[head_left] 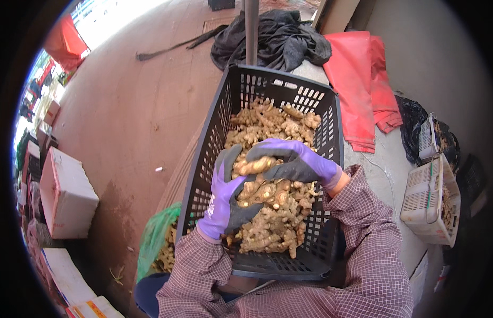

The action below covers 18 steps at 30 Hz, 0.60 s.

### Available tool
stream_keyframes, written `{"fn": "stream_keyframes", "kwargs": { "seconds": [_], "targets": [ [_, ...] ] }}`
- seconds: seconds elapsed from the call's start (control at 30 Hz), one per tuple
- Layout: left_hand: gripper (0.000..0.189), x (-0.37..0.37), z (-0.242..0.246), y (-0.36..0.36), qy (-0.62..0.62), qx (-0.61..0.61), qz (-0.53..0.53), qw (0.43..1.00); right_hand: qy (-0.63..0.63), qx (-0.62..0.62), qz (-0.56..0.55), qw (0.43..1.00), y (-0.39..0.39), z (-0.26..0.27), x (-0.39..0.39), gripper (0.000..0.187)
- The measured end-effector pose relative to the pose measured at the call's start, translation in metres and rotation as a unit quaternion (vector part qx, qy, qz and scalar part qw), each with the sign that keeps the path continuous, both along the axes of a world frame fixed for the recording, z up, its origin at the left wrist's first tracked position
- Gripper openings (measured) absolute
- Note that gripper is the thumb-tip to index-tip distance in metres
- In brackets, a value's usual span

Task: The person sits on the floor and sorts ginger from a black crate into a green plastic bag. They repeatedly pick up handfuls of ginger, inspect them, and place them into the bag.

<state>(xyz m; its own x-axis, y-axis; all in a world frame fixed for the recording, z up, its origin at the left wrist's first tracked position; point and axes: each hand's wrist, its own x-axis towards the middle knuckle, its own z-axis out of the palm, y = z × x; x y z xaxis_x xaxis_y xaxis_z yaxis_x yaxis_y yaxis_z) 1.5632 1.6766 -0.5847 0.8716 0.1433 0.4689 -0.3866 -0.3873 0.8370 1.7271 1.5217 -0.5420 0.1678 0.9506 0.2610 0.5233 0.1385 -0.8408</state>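
A black slatted plastic crate (pixel 266 264) stands before me, holding many ginger roots (pixel 270 234). Over its middle, both my hands wear purple gloves with dark grey coated palms and fingers. My left hand (pixel 230 194) is curled around the left side of a knobby ginger piece (pixel 266 192). From the right, my right hand (pixel 294 161) has its fingers closed on a lighter ginger piece (pixel 254 165) just above it. The two pieces lie close together between my hands; whether they are one root I cannot tell. Some fingertips are hidden behind the ginger.
A metal pole (pixel 251 31) rises behind the crate, by black cloth (pixel 270 39) and a folded red tarp (pixel 351 87). White crates (pixel 421 198) stand at right. A green mesh bag (pixel 155 238) with ginger touches the crate's left side; a white foam box (pixel 73 194) lies further left.
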Motion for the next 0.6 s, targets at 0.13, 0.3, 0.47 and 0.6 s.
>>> {"fn": "stream_keyframes", "kwargs": {
  "seconds": [0.13,0.3,0.47,0.6],
  "targets": [
    [0.046,-0.008,-0.015,0.004,-0.002,0.012,0.023,1.0,0.226,-0.054,0.03,0.972,0.012,0.0,-0.004,0.048],
    [0.043,-0.015,-0.02,0.026,0.019,0.225,0.192,0.955,0.078,-0.003,0.009,0.997,0.029,-0.004,-0.008,0.049],
    [0.035,-0.019,-0.021,0.03,0.048,0.231,0.197,0.951,-0.039,0.111,-0.017,0.993,0.043,-0.017,-0.007,0.034],
    [0.03,-0.02,-0.023,0.027,0.133,-0.036,0.062,0.989,-0.046,0.074,-0.004,0.996,0.041,-0.021,-0.005,0.026]
  ]
}}
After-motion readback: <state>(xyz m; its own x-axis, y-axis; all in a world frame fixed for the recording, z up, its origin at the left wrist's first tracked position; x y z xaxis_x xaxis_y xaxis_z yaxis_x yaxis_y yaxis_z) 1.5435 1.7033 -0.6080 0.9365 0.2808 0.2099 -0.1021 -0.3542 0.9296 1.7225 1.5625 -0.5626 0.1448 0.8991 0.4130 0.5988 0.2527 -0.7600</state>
